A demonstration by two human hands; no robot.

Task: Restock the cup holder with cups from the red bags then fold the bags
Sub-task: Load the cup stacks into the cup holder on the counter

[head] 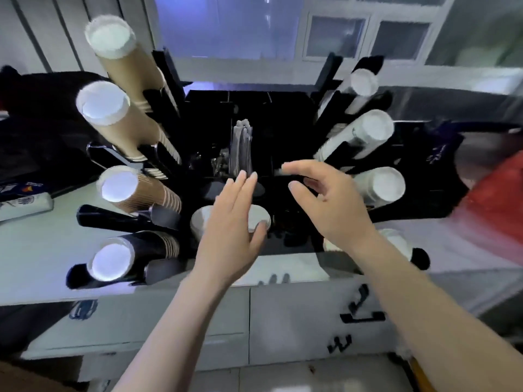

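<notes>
1. We've got both hands out over the middle of the black cup holder (254,108), and neither one is holding anything. Our left hand (232,222) has its fingers straight and together, hovering above a short white cup stack (256,219) at the holder's front edge. We can't tell if the thumb actually touches that rim.
2. Our right hand (328,205) is spread loose, fingers relaxed and slightly bent, nothing pinched.
3. Stock check: the left side of the holder looks well loaded. Two tall brown cup stacks (127,80) stick out at the back left, a shorter brown ribbed stack (135,190) sits below them, and a black cup stack (127,253) is at the front left corner.
4. Right side has white cup stacks (365,134) in several slots, so that's filled too as far as we can see.
5. The red bag (498,199) is off at the right end of the counter (36,250), well apart from both hands and pretty blurred. Can't tell if any cups are left in it.
6. Our guess: restocking is mostly or totally done, and folding the bags hasn't started. So next we'd reach right for that bag.
</notes>
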